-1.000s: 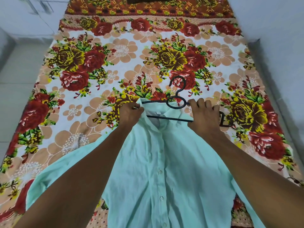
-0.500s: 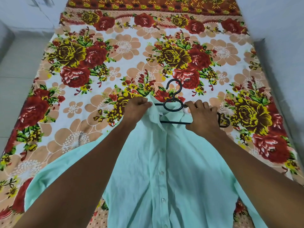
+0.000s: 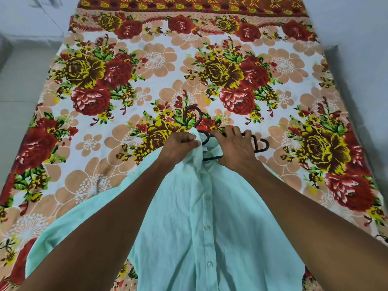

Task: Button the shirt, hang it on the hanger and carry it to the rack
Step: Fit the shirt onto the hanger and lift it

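Shirt (image 3: 210, 217), mint green and buttoned down its front, lies on the floral bedsheet (image 3: 147, 70) under your forearms. Your left hand (image 3: 178, 147) pinches its collar, bunching the cloth. Your right hand (image 3: 235, 148) grips the black hanger (image 3: 261, 144) at the neckline.

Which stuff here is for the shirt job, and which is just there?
For the job: mint shirt, black hanger, left hand gripping the collar, right hand on the hanger.
Just there: flowery bedsheet, floor.
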